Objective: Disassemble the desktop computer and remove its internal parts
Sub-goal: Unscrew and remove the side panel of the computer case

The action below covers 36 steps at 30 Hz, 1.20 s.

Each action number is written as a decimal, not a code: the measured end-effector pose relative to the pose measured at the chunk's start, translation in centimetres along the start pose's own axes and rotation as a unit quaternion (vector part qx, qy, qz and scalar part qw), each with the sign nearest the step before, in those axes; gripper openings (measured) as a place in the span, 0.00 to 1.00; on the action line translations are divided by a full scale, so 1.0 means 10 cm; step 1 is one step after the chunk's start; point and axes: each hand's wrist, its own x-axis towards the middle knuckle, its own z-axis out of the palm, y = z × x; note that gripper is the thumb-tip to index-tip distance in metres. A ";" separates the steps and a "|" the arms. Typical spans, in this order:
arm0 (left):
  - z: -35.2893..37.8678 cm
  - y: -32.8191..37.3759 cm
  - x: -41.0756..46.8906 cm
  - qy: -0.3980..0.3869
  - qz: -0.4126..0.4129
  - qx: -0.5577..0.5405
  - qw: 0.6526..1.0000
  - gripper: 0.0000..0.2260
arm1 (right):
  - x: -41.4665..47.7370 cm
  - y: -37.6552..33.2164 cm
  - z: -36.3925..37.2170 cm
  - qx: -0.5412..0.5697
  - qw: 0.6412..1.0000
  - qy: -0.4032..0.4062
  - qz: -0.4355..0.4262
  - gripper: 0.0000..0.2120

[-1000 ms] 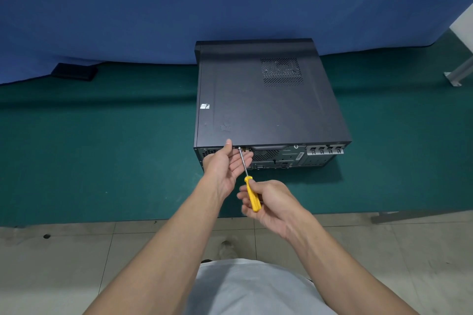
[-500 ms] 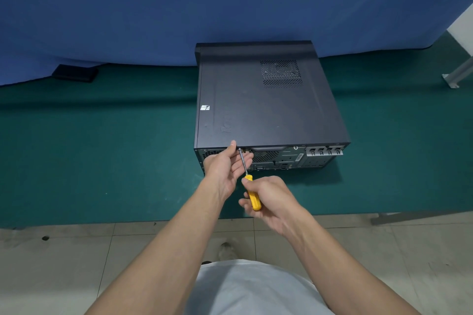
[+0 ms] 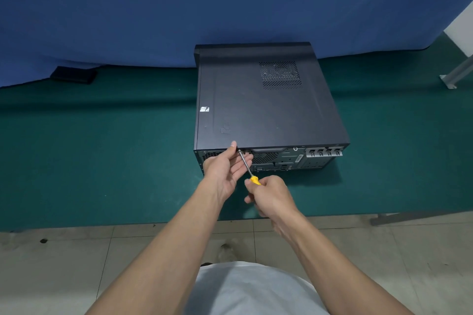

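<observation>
Head view: right grip (image 3: 271, 194) clasping the screwdriver (image 3: 246, 165), left grip (image 3: 225, 169) relaxed at its shaft, I'm unscrewing the back of the computer (image 3: 263, 110); likely more turns.

A yellow screwdriver (image 3: 247, 167) is held by the right grip (image 3: 271, 195), tip against the computer (image 3: 263, 110) rear. Its shaft is touched by the left grip (image 3: 225, 169).

A green-covered table (image 3: 102, 161) ends just below the right hand (image 3: 271, 194). The black desktop computer case (image 3: 256, 110) lies flat on it, directly beyond the left hand (image 3: 225, 169). A flat black slab (image 3: 74, 74) lies far off to that hand's left and well beyond it. Far to the right hand's right, a pale metal strut's foot (image 3: 448, 83) rests on the covering.
</observation>
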 end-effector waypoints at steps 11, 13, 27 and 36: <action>-0.02 -0.01 0.02 -0.003 0.011 0.030 1.000 0.07 | 0.01 -0.02 0.00 0.068 0.998 -0.007 0.016 0.11; -0.02 -0.01 0.02 -0.004 0.011 0.028 1.000 0.07 | 0.01 -0.01 -0.01 0.070 0.997 -0.009 0.017 0.12; -0.02 -0.01 -0.01 -0.011 0.022 0.034 0.999 0.04 | 0.03 0.03 0.00 0.090 0.995 -0.012 0.032 0.11; -0.02 0.00 -0.02 -0.007 0.018 0.039 0.999 0.04 | 0.03 -0.01 -0.01 0.100 0.995 -0.007 0.022 0.08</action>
